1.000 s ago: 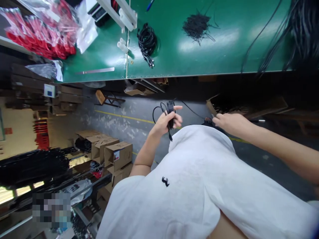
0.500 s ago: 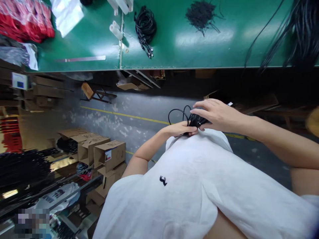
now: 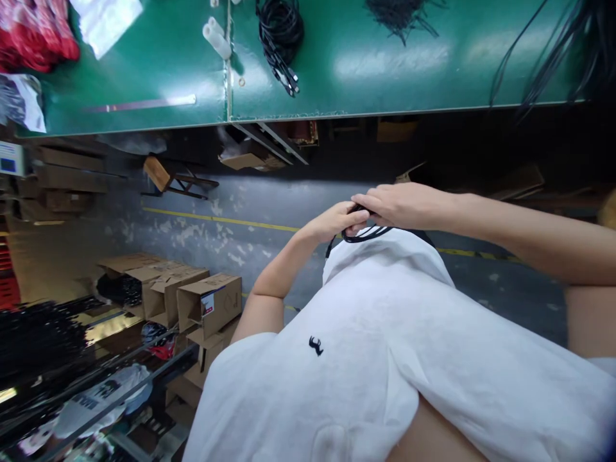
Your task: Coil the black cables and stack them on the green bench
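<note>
Close to my body, just past the hem of the white shirt, both hands meet on a black cable [image 3: 364, 237]. My left hand [image 3: 333, 221] is closed round it, thumb on top. From the other side my right hand [image 3: 395, 202] wraps over the same cable, its fingertips touching those of the left. Loops of the cable show below the hands, and one end hangs beside the left hand. The rest of it is hidden by the fingers.
Across the top runs a green table [image 3: 158, 64] with a coiled black cable bundle [image 3: 280, 29], a pile of short black ties [image 3: 397, 13], long black cables [image 3: 584, 54], a metal ruler [image 3: 144, 102] and red cable bundles [image 3: 36, 35]. Cardboard boxes [image 3: 209, 301] and a stool [image 3: 168, 176] stand left.
My right hand has come down and closed on the cable beside the left. Both hands have shifted slightly left and up in view. The cable's loops now hang below the hands rather than above.
</note>
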`<act>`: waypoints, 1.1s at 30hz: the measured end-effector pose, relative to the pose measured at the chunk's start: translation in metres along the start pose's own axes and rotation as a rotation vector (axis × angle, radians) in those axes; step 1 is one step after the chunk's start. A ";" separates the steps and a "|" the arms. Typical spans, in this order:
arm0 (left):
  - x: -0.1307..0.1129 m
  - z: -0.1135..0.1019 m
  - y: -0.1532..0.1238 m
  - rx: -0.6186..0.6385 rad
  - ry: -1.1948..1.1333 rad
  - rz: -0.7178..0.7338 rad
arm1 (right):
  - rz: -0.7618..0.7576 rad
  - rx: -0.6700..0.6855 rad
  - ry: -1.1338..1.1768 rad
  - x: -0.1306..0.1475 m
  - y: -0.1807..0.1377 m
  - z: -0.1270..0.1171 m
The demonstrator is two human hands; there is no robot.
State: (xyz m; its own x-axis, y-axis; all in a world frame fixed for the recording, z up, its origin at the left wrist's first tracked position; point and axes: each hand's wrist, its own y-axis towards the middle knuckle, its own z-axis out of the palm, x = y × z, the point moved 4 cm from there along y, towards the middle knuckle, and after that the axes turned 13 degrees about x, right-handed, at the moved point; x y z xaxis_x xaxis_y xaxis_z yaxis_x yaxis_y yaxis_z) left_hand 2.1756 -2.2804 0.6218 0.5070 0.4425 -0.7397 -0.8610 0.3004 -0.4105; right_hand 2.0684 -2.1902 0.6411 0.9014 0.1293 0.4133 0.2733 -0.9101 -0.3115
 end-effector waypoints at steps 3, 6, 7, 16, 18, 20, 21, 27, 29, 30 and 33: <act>-0.008 -0.014 -0.003 -0.087 -0.092 0.024 | -0.039 -0.098 0.073 -0.008 0.007 -0.023; -0.014 -0.032 -0.009 -0.233 -0.272 0.156 | 0.025 -0.373 0.204 -0.022 -0.006 -0.035; -0.016 -0.038 -0.011 -0.289 -0.337 0.228 | 0.095 -0.479 0.275 -0.030 -0.012 -0.032; -0.038 -0.045 0.001 -0.314 -0.649 0.348 | -0.005 -0.532 1.035 -0.098 0.058 0.004; -0.050 -0.046 -0.001 -0.360 -0.654 0.328 | -0.125 -0.475 1.056 -0.107 0.069 -0.023; -0.063 -0.048 -0.001 -0.380 -0.628 0.301 | -0.187 -0.429 1.019 -0.118 0.070 -0.052; -0.068 -0.048 0.000 -0.375 -0.607 0.277 | -0.209 -0.419 0.980 -0.123 0.069 -0.064; -0.072 -0.038 0.020 -0.302 -0.594 0.119 | -0.478 -0.186 0.639 -0.110 0.079 -0.089; -0.073 -0.035 0.022 -0.299 -0.588 0.126 | -0.496 -0.160 0.655 -0.108 0.084 -0.086; -0.076 -0.035 0.021 -0.316 -0.576 0.153 | -0.462 -0.167 0.709 -0.110 0.086 -0.082; -0.088 -0.038 0.018 -0.420 -0.487 0.298 | -0.177 -0.317 1.089 -0.124 0.093 -0.060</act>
State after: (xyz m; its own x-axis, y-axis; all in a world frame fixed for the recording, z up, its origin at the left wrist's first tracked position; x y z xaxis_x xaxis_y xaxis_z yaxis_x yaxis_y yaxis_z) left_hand 2.1143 -2.3464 0.6589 0.1233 0.8123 -0.5701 -0.8589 -0.2005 -0.4713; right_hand 1.9624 -2.3142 0.6121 0.0476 -0.0036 0.9989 0.1309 -0.9913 -0.0098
